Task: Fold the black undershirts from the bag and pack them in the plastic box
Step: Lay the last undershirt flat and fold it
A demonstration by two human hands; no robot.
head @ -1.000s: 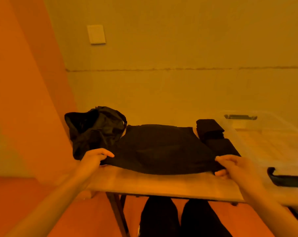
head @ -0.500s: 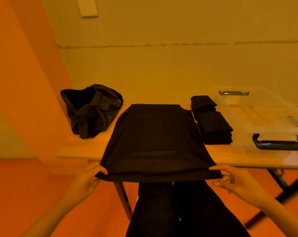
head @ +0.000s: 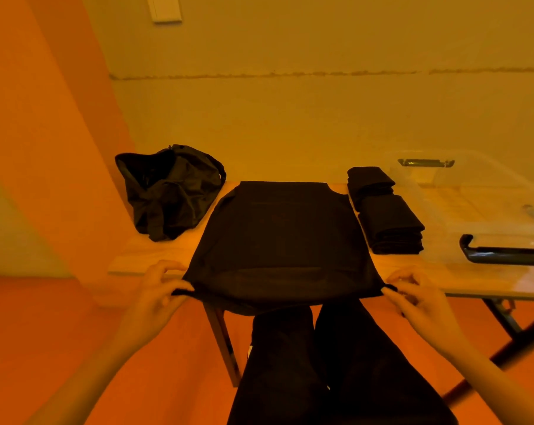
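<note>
Left hand point(head: 155, 294) and right hand point(head: 415, 297) each pinch a hem corner of the black undershirt point(head: 281, 237), spread on the table point(head: 155, 256); hem apparently overhangs the edge.

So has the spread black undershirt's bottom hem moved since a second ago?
Yes: the hem lay on the wooden table; now the left hand and right hand hold it past its near edge, toward the person.
</note>
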